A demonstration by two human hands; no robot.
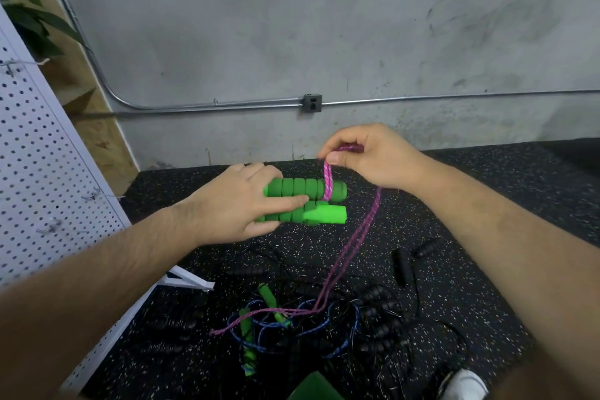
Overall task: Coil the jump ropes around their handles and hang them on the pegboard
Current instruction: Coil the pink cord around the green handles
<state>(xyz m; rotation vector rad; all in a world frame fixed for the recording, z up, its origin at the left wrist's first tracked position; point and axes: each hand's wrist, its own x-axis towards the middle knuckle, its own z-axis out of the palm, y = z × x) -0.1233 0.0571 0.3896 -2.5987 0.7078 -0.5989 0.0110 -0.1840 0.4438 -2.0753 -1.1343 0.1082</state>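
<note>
My left hand (240, 201) grips two green foam handles (311, 201) held side by side, pointing right. A pink braided rope (354, 247) loops once over the upper handle near its right end. My right hand (367, 156) pinches that rope just above the handles. From there the rope hangs down in two strands to the floor. The white pegboard (39, 178) leans at the left with wire hooks (97, 195) on it.
A tangled pile of jump ropes (311, 321) lies on the black speckled floor: blue rope, green handles (248, 328), several black handles (402, 265) and thin black cords. A white shoe (464, 383) shows at the bottom right. A concrete wall with conduit stands behind.
</note>
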